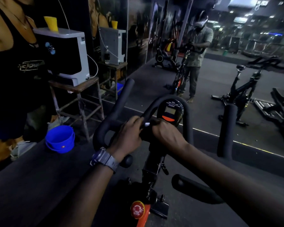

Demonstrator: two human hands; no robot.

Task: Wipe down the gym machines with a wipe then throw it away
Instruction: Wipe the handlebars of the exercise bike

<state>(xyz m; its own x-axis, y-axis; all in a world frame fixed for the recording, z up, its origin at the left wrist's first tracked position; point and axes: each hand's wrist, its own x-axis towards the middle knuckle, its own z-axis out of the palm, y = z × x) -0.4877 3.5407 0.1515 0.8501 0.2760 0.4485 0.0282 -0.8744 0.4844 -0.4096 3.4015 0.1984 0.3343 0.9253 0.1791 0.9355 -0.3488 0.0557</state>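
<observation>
The exercise bike's black padded handlebar [121, 102] fills the middle of the view, with its small console [170, 112] just behind the crossbar. Both my hands meet at the centre of that crossbar. My left hand [129, 135], with a grey watch on the wrist, is curled over the bar. My right hand [166, 133] is closed just below the console. A small white piece, the wipe [147, 124], shows between the two hands at my right fingertips; most of it is hidden. A red knob [137, 209] sits low on the orange frame.
A blue bucket [60, 138] stands on the dark floor to the left. Behind it, a metal stool [82, 102] carries a white and black appliance [64, 54]. A mirror wall ahead reflects me and other bikes [243, 89]. A large poster covers the left wall.
</observation>
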